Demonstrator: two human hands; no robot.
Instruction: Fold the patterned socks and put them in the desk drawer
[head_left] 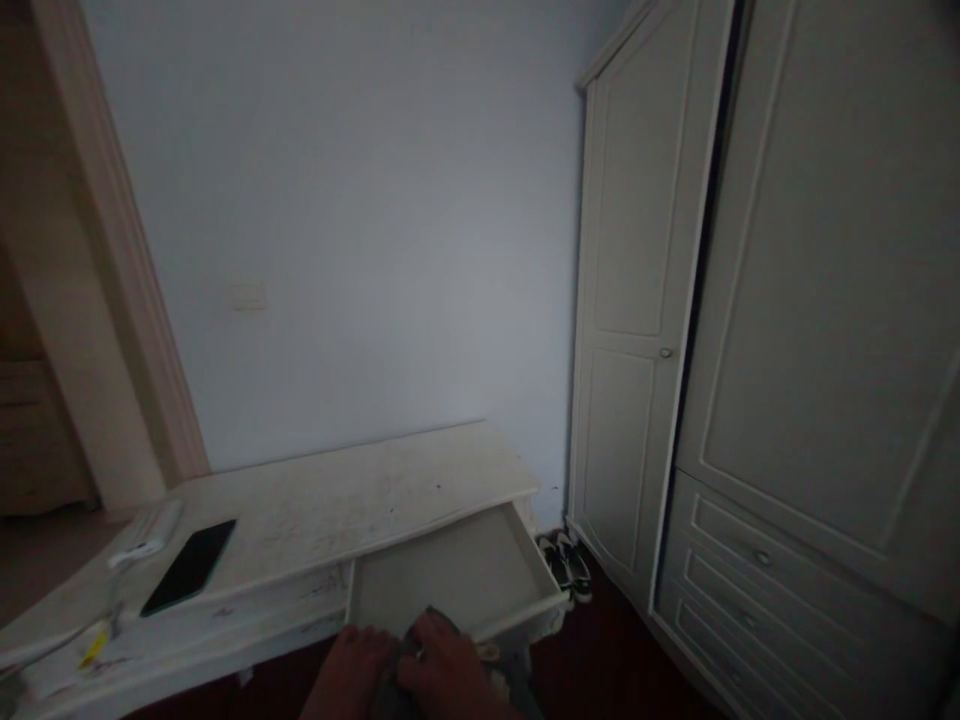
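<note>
Bottom centre, left hand (352,662) and right hand (444,662) close together, fingers curled round a grey cloth (391,688), just before the open drawer (450,565) below the tabletop (337,495)!

The drawer (457,565) admits entry from above, the table (360,485) bounds its rear, the hands (446,655) obstruct its front, and a phone (190,567) occupies the left.

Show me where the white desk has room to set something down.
Best: the scuffed, specked desktop right of the dark flat device, between wall and open drawer. Its floor looks bare beyond the left hand, right hand and grey bundle. Crowded: desktop's left end, with device, white item, yellow item.
</note>
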